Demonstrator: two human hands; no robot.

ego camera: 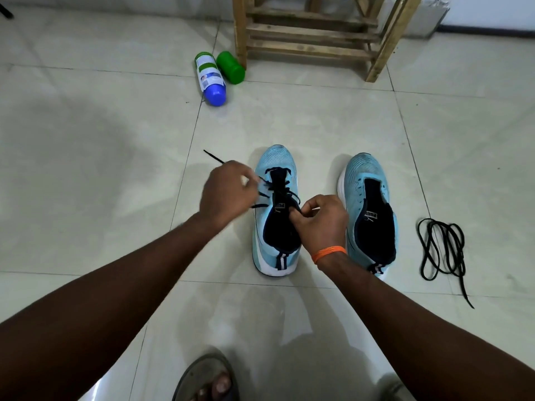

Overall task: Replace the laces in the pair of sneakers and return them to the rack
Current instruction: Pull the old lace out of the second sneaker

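Two light blue sneakers stand side by side on the tiled floor, toes pointing away from me. The left sneaker (278,166) is partly threaded with a black lace (278,190). My left hand (227,192) pinches one end of that lace beside the shoe; the tip sticks out past my fingers to the upper left. My right hand (321,224) pinches the other end at the tongue. The right sneaker (366,180) has no lace. A second black lace (443,247) lies coiled on the floor to its right.
A wooden rack (312,39) stands at the back, its low shelves bare. Two bottles lie on the floor by its left leg, one white with a blue cap (210,78), one green (230,67). My sandalled foot (208,380) shows at the bottom edge.
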